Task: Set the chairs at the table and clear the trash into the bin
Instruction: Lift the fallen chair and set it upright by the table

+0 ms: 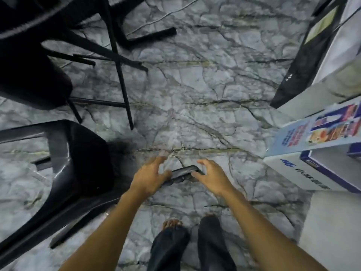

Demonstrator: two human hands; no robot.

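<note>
A glossy black plastic chair (78,163) sits tilted on the marble floor at the left. A dark curved part of it (184,173) reaches out between my hands. My left hand (150,177) hovers at that part's left end with fingers spread, its thumb close to or touching it. At the right end is my right hand (211,177), fingers also apart and thumb against the edge. Neither hand is closed around the part. No trash or bin is in view.
A second dark seat on thin black metal legs (121,79) stands at the upper left, under a dark table edge (23,26). White boxes with a blue printed sheet (320,132) and a leaning black panel (304,61) line the right side. My feet (172,223) are below.
</note>
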